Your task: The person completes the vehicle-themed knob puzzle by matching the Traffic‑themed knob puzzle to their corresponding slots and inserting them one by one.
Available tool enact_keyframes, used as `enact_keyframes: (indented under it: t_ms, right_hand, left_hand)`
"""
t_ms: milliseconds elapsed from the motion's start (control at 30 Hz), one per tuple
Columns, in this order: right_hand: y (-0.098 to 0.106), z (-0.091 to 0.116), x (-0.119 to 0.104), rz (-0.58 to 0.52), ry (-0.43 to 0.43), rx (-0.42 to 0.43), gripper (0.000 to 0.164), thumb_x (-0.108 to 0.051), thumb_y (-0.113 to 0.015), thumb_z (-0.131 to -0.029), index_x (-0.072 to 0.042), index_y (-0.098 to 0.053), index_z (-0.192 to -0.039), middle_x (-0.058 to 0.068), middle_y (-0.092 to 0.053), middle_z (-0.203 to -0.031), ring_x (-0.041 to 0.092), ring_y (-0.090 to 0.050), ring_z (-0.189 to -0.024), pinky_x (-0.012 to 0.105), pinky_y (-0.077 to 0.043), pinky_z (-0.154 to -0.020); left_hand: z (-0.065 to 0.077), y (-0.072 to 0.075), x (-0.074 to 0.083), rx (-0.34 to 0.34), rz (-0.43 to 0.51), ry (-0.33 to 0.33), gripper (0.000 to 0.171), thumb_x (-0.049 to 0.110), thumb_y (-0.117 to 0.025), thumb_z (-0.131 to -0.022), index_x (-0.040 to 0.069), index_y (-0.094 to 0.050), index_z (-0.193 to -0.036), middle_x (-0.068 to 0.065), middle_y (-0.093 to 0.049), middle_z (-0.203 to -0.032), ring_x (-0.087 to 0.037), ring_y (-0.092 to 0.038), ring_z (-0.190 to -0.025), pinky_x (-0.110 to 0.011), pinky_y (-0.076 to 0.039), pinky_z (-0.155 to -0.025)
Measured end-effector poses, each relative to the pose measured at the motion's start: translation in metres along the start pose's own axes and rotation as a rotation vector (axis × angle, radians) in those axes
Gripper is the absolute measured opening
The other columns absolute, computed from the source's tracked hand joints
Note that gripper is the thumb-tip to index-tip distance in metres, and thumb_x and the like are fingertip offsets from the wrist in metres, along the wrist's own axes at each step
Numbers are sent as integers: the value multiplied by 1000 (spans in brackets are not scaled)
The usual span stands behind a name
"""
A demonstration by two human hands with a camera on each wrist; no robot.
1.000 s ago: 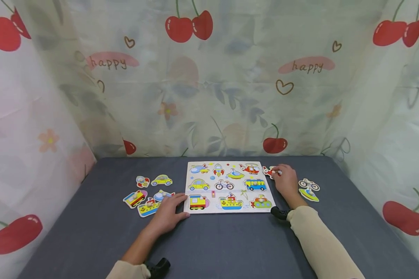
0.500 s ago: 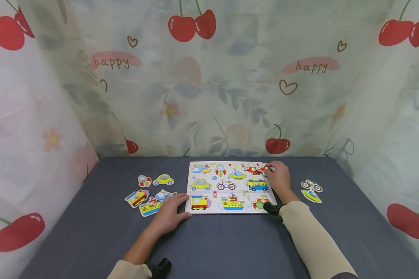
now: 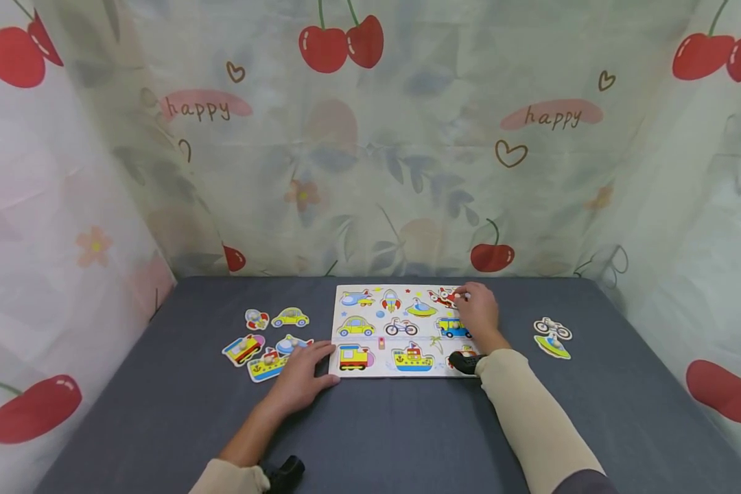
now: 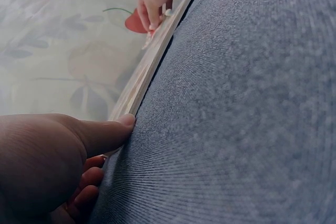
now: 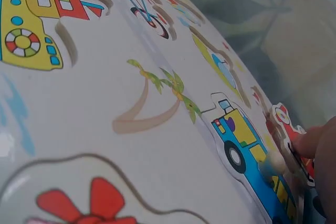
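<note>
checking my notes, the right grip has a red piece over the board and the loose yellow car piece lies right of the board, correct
No, the loose yellow car piece lies left of the board, as the head view shows. The right grip does have a red piece over the board.

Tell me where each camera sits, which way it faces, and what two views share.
Head: worn on the head, facing forward and down at the board; left hand and right hand both show.
Left wrist: on that wrist, facing along the board's edge; left hand near, right hand far.
Right wrist: on that wrist, facing across the board toward the curtain; part of the right hand shows, holding the helicopter.
Shared: head and right wrist both show the bus.
</note>
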State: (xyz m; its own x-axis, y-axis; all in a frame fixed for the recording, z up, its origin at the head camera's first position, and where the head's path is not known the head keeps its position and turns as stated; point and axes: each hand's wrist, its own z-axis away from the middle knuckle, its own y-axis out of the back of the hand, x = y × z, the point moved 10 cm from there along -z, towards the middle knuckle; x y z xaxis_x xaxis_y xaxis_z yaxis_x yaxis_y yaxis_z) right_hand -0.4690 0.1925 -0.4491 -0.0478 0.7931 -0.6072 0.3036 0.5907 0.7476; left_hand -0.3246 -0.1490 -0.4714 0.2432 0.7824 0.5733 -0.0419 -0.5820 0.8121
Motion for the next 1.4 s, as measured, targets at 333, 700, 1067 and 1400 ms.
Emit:
enact_keyframes:
  t_ms: [333,700,1067,1400]
  right_hand:
    - [-9,-3,-11,46,49,-28,18,-11,-59,-94,-6,-70,-107,15,-53,-135,35,-46,-127,53,-35,-104]
    - [-15,-3,-12,27,36,-65,19,-12,-57,-95,-4,-69,-109,15,-55,-131,34,-50,-120,52,-37,-102]
    - [-24,-2,-10,21,38,-116,21,-12,-54,-97,-5,-66,-113,16,-59,-122,34,-52,-113,55,-36,-100]
    - [-30,-2,-9,29,14,-173,26,-13,-55,-97,-6,-65,-120,16,-59,-125,35,-47,-120,56,-30,-103]
  left_hand:
    - [0,-1,1,7,3,-5,58,22,-79,-83,5,-58,-134,-11,-53,-138,-33,-44,-128,-53,-19,-113]
    - [0,0,1,6,0,2,58,23,-79,-82,6,-58,-134,-10,-53,-138,-32,-44,-127,-52,-22,-112]
    - [1,-1,-2,-5,2,5,60,24,-79,-82,6,-58,-135,-10,-53,-139,-32,-44,-128,-53,-21,-112]
    - [-1,-1,-3,-4,-1,10,59,25,-79,-83,7,-58,-135,-9,-53,-139,-32,-44,-129,-52,-19,-113]
